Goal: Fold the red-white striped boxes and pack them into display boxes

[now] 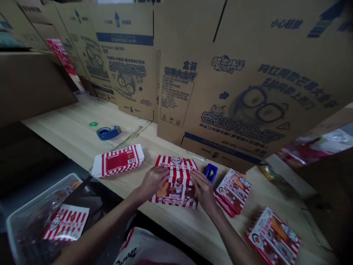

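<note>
A red-and-white striped candy box lies in front of me on the wooden table, printed with food pictures and Chinese lettering. My left hand grips its upper left side, fingers curled over the top. On the right edge, my right hand presses with bent fingers; the thumbs are partly hidden. Left of my hands a similar striped carton lies on its side with a white end flap out. Just right of my right hand stand a small blue tray and another striped box.
A further striped box lies at the right front. A blue tape dispenser and a green ring are at the back left. Large cardboard cartons wall the back. A white basket at lower left holds plastic packets and a striped sheet.
</note>
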Action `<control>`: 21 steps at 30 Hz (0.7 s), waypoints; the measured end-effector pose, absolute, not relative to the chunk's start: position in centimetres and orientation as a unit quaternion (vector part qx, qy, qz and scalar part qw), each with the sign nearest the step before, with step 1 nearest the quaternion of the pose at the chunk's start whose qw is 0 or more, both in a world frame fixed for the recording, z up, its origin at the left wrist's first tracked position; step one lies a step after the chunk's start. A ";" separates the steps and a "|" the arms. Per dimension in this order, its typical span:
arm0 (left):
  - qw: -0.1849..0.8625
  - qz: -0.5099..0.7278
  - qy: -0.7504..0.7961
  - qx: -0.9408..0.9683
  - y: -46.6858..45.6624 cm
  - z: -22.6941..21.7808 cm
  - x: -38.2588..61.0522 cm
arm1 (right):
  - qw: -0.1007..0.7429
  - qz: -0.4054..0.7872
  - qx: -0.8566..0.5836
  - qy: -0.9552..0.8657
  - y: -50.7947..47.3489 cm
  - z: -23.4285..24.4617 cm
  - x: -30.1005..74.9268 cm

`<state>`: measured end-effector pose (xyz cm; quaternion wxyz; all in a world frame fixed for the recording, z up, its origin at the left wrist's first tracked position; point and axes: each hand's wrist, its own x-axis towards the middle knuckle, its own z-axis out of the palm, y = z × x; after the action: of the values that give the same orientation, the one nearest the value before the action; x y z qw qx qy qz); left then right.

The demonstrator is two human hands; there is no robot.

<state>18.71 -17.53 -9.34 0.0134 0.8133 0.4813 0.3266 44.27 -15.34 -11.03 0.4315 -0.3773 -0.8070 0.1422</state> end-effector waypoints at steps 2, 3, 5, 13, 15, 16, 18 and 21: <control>0.068 0.301 0.507 0.804 -17.9 -7.3 18.6 | 0.403 0.172 -0.393 -0.808 -15.4 -9.3 44.1; 0.094 0.289 0.516 0.801 -18.1 -6.5 18.5 | 0.391 0.184 -0.402 -0.808 -15.4 -8.8 43.9; 0.127 0.259 0.528 0.798 -18.2 -5.2 18.5 | 0.376 0.199 -0.426 -0.799 -15.4 -8.2 43.3; -0.028 0.175 0.596 0.783 -18.6 -4.4 20.8 | 0.453 0.204 -0.477 -0.725 -15.1 -8.8 40.8; -0.030 0.208 0.586 0.783 -18.7 -4.9 21.0 | 0.464 0.211 -0.480 -0.714 -15.2 -8.7 40.5; -0.027 0.221 0.581 0.783 -18.7 -5.2 21.0 | 0.467 0.221 -0.480 -0.710 -15.3 -8.6 40.4; -0.023 0.239 0.576 0.782 -18.5 -5.7 20.9 | 0.480 0.245 -0.481 -0.692 -15.4 -8.7 40.6; -0.033 0.250 0.573 0.780 -18.2 -6.0 20.8 | 0.535 0.254 -0.541 -0.597 -15.7 -9.9 42.2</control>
<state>20.75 -18.23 -5.98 -0.0329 0.7801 0.5725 0.2501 42.25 -15.70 -9.94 0.5353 -0.5412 -0.5968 0.2537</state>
